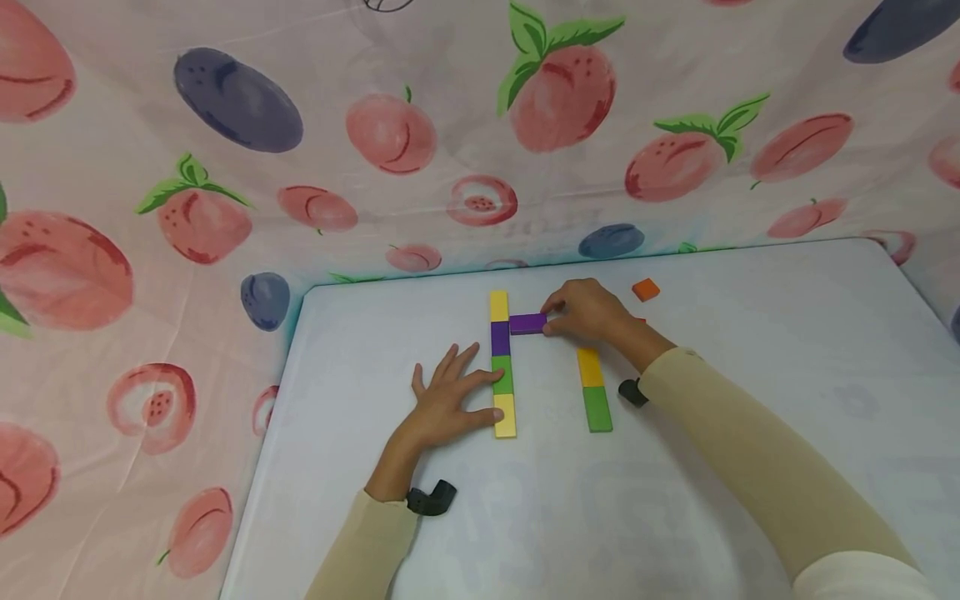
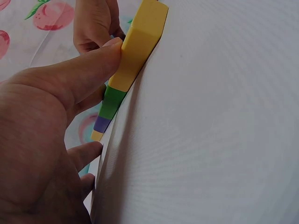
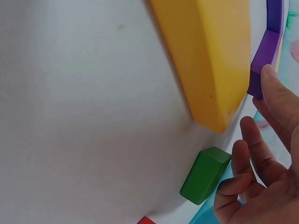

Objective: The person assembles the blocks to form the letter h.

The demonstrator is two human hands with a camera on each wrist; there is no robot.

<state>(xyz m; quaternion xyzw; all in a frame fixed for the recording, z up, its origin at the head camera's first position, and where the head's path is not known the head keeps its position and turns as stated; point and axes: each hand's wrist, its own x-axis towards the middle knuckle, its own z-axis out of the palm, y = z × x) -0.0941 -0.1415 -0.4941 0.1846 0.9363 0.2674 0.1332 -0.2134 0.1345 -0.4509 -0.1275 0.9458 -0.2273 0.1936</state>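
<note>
My right hand (image 1: 588, 308) pinches the outer end of a purple block (image 1: 528, 323) between thumb and index finger. The block lies crosswise, its other end right at a straight column of blocks: yellow (image 1: 499, 306) at the far end, then purple (image 1: 501, 338), green (image 1: 503, 379) and a near yellow block (image 1: 506, 423). Along that column's left side, my left hand (image 1: 442, 404) is spread, thumb against the near yellow block and index finger on the green one. In the right wrist view, a loose green block (image 3: 205, 175) lies beside the right hand's curled lower fingers.
Right of the column, another yellow block (image 1: 590, 367) meets a green block (image 1: 597, 409) end to end. An orange block (image 1: 646, 289) lies beyond the right hand; a red block (image 3: 146, 220) shows partly. Fruit-printed cloth hangs behind the white table (image 1: 675, 517).
</note>
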